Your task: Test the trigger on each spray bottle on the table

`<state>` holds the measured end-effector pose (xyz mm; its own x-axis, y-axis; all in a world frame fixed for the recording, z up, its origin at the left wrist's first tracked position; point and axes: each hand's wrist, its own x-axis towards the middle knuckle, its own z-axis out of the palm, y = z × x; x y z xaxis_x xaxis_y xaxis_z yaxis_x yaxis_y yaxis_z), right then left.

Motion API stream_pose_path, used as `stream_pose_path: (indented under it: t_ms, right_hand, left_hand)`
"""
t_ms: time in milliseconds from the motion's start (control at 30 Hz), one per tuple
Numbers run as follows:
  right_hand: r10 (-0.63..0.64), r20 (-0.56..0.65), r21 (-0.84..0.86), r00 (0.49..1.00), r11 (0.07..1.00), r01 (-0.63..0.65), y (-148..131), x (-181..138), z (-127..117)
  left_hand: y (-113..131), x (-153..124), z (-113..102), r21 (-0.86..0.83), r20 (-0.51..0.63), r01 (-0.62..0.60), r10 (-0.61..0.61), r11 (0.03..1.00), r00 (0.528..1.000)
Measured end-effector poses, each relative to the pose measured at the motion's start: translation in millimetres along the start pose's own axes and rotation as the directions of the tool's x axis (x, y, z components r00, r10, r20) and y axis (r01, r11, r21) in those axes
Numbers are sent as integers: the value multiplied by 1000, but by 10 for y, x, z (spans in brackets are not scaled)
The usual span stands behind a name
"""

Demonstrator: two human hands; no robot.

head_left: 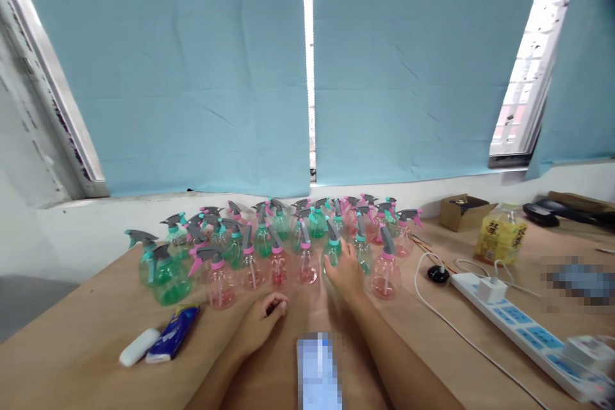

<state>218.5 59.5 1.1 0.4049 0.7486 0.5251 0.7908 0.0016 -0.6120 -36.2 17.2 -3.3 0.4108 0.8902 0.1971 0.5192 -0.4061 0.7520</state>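
Observation:
My right hand (346, 274) reaches to the front row of spray bottles, thumb and fingers around a green spray bottle (331, 250) with a grey trigger head and teal collar. It stands upright on the table. My left hand (259, 323) rests on the tabletop with its fingers loosely curled in and nothing visible in them. Nearest to it are pink spray bottles, one (278, 267) just beyond the fingers and another (307, 266) further right. A clear pink spray bottle (385, 277) stands to the right of my right hand.
Several more pink and green spray bottles crowd the back of the wooden table (96, 327). A blue tube (173, 333) and a white oval object (139, 347) lie left. A blurred phone (319, 371) lies in front; right are a power strip (519, 327), yellow-labelled jug (501, 237) and cardboard box (464, 218).

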Motion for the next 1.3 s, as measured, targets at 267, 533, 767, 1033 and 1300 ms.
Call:
stream_pose_path:
  t_ms: [267,533,767,1033,1300]
  right_hand:
    - [-62,-112,-102,992,994,51,-56,-95,-162]
    - [-144,-25,217,989,965,146,-64,-13,-287]
    - [-423,3,579,906,739,343,-152,-10,-349]
    - [-434,127,769,892,611,188,-235,-16,-406]
    - [-607,392,877,692,475,-80,-425,-12,-497]
  left_hand:
    - [-2,-16,4,10,-12,-5,5,1000,1000]
    - [7,-26,12,-7,-12,-25,25,1000,1000]
    - [-23,-31,19,-20,-13,-31,31,999,999]
    - [-14,-41,4,-3,-6,-27,27,1000,1000]
    - [-15,-38,23,-13,-11,-24,24,1000,1000]
